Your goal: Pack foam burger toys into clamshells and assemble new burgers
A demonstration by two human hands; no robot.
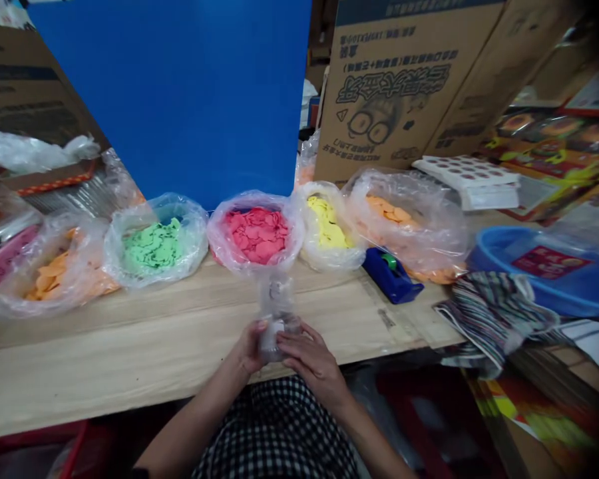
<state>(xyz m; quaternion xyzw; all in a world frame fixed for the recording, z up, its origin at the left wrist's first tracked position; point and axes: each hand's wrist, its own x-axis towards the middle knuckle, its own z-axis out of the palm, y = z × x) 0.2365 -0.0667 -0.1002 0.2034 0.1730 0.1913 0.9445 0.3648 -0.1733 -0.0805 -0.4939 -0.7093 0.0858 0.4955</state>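
Looking down, we see a clear plastic item (pixel 271 344) at the near edge of the bench (pixel 130 352), pinched between our left hand (pixel 251 347) and right hand (pixel 313 360), its long axis apparently running away from us.

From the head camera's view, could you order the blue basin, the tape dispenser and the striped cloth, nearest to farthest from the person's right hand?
From the right hand:
1. Tape dispenser, ahead and to the right.
2. Striped cloth, farther right.
3. Blue basin, far right, beyond the cloth.
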